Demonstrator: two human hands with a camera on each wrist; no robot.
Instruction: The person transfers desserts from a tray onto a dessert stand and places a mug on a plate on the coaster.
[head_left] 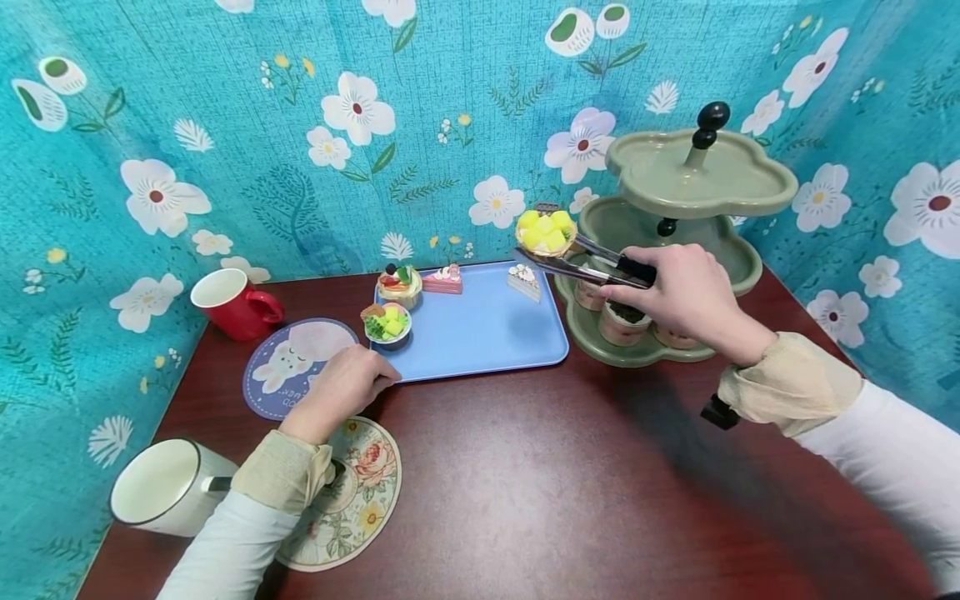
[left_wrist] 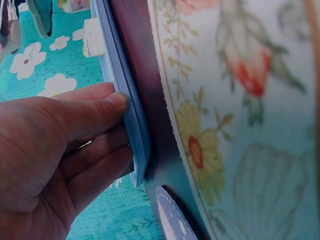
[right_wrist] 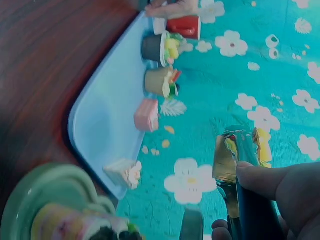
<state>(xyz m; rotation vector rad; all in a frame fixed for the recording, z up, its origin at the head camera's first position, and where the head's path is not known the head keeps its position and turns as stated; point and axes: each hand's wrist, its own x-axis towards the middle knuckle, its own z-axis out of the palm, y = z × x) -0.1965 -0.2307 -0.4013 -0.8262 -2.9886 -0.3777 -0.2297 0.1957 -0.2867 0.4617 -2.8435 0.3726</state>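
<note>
My left hand (head_left: 343, 390) pinches the near left corner of a blue tray (head_left: 480, 337); the left wrist view has the thumb on its rim (left_wrist: 131, 107) and fingers beneath. In my right hand (head_left: 686, 292) are black-handled metal tongs (head_left: 562, 268), which grip a tart (head_left: 546, 233) topped with yellow fruit. The tart hangs in the air above the tray's far right end. On the tray are a cupcake (head_left: 400, 289), a dark cup of fruit dessert (head_left: 387, 327), a pink cake slice (head_left: 443, 281) and a white cake slice (head_left: 524, 282).
A green tiered stand (head_left: 637, 357) rises at the right, dessert cups (head_left: 624, 325) on its lowest tier. Leftward are a red mug (head_left: 228, 308), a purple rabbit mat (head_left: 262, 392), a white mug (head_left: 168, 492) and a floral round mat (head_left: 375, 500). Patterned cloth (head_left: 450, 125) hangs behind.
</note>
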